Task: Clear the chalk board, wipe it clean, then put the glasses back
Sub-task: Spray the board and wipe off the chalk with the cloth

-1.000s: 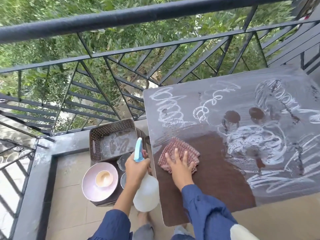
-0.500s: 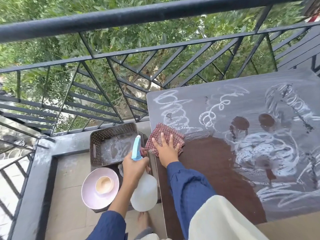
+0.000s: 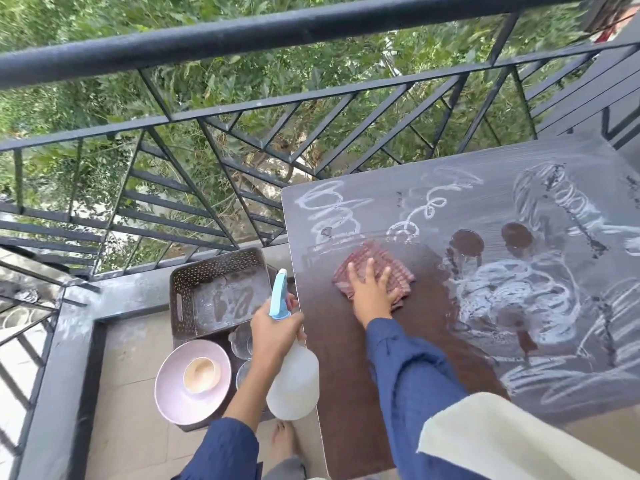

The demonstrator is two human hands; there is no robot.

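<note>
The chalk board (image 3: 381,209) lies flat like a table top, dark brown and wet at its near left, grey with white chalk scribbles across the far and right parts. My right hand (image 3: 372,289) presses flat on a red checked cloth (image 3: 398,271) near the board's left middle. To the left of the board's edge, my left hand (image 3: 273,327) grips a white spray bottle (image 3: 294,382) with a blue nozzle. Clear glasses (image 3: 242,337) stand on a low dark stand left of the board, partly hidden by my left arm.
A brown perforated basket (image 3: 218,292) sits on the low stand, with a pink plate (image 3: 166,393) holding a small cup (image 3: 202,374) in front of it. A black metal railing (image 3: 242,36) runs along the balcony edge. A cream cloth (image 3: 519,441) hangs at lower right. My bare foot (image 3: 284,441) stands below.
My right hand slid the cloth from the middle to the board's far left edge, then back rightward. The wet dark patch has grown toward the left scribbles. The left hand keeps the bottle.
</note>
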